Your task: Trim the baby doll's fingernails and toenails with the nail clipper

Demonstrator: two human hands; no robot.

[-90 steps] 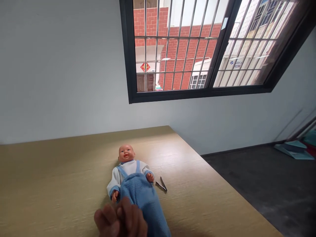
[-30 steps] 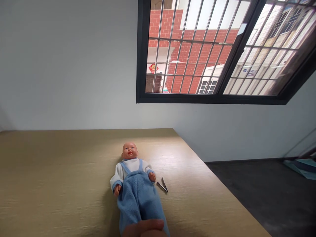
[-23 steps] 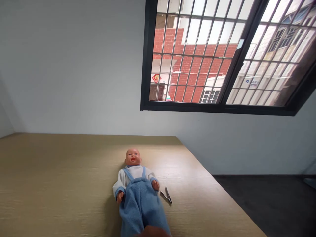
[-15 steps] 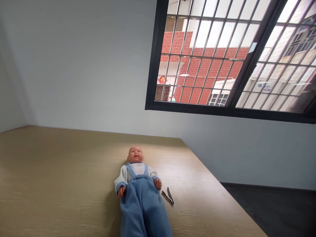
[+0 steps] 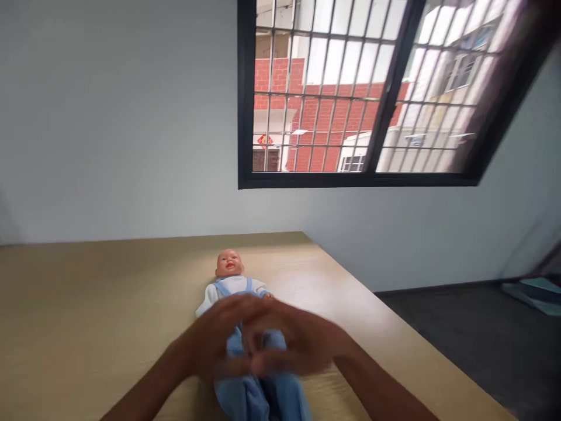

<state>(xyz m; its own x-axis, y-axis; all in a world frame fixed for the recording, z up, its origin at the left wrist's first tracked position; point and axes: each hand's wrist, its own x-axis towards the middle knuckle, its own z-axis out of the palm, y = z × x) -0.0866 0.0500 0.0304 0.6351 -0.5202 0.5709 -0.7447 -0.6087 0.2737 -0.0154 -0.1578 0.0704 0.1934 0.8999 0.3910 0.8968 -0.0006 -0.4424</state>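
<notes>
A baby doll [image 5: 229,275] in a white top and blue fleece overalls lies on its back on the tan wooden table [image 5: 87,304], head toward the wall. My left hand [image 5: 219,342] and my right hand [image 5: 298,342] both hover over the doll's torso, fingertips meeting in the middle. Motion smears both hands, so I cannot make out whether the fingers grip the cloth. They cover the doll's arms and the spot on the table beside it.
The table's right edge drops to a dark floor [image 5: 460,333]. A barred window [image 5: 359,93] sits in the grey wall behind. Teal sheets [image 5: 534,289] lie on the floor at the far right.
Both my hands have come up from below the frame and now lie over the doll's chest. The small metal tool beside the doll is now hidden behind my right hand.
</notes>
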